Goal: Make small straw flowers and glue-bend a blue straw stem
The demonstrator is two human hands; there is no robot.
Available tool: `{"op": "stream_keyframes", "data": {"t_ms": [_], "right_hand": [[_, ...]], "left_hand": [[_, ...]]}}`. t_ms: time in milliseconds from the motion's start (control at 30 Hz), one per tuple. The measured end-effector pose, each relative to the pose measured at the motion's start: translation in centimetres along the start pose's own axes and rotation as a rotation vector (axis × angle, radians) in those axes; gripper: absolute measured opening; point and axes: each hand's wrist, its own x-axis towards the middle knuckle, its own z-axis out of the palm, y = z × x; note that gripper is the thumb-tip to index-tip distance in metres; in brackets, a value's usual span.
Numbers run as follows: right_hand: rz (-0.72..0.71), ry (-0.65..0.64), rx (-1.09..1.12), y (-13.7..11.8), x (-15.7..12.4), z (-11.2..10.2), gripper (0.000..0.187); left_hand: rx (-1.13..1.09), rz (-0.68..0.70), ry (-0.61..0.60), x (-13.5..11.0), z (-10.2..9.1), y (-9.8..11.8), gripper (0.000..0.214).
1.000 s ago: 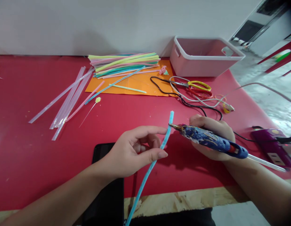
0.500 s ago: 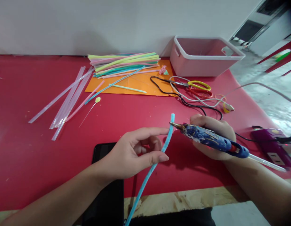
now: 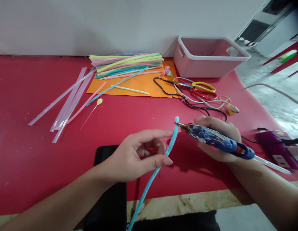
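Observation:
My left hand [image 3: 144,154] grips a light blue pipe cleaner [image 3: 149,186] between thumb and fingers, the index finger stretched along its upper part. The strip curves up to a free end above that fingertip and runs down past the table's front edge. In my right hand [image 3: 218,136] is a blue hot glue gun [image 3: 211,138], its body smeared with dried glue. A clear glue stick [image 3: 271,164] pokes out of its back. The gun's metal nozzle points left and meets the pipe cleaner just below its top end. Whether glue is coming out cannot be made out.
Behind lie a bundle of coloured pipe cleaners [image 3: 127,65] on orange paper [image 3: 139,91], and scissors [image 3: 203,86] among cables. A pink basket [image 3: 202,67] stands back right, a purple power strip [image 3: 271,147] right. Glue sticks [image 3: 72,106] and a yellow-tipped wire [image 3: 99,101] lie left; a phone [image 3: 108,199] nearer.
The glue gun's nozzle has shifted slightly up along the pipe cleaner toward its top end. My left hand has hardly moved and keeps its hold.

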Motion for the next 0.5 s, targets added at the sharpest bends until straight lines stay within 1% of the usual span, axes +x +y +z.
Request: {"op": "stream_keyframes", "data": {"t_ms": [233, 400, 500], "right_hand": [[0.033, 0.006, -0.009, 0.57, -0.27, 0.21, 0.009], [0.064, -0.013, -0.003, 0.96, -0.62, 0.18, 0.012], [0.085, -0.007, -0.036, 1.0, -0.67, 0.2, 0.015]], "left_hand": [[-0.006, 0.011, -0.005, -0.12, -0.09, -0.16, 0.046], [0.03, -0.016, 0.009, -0.22, -0.11, -0.05, 0.045], [0.053, -0.018, -0.01, -0.27, -0.03, 0.13, 0.044]]}}
